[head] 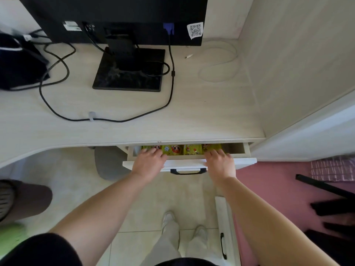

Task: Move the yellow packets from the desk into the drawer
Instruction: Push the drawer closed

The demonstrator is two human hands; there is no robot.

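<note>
While the drawer (246,162) is standing partly open, left hand (148,161) and right hand (220,162) are pressing flat, uncurled fingers onto packets (178,150) inside.

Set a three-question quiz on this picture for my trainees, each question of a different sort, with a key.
1. True or false: the yellow packets lie in a row inside the open drawer.
2. Short answer: how many yellow packets can be seen on the desk?
3. Multiple choice: where are the left hand and the right hand? A flat on the desk; B reaching over the drawer front, fingers on the packets; C hanging at the person's sides.
Key: 1 true; 2 none; 3 B.
</note>
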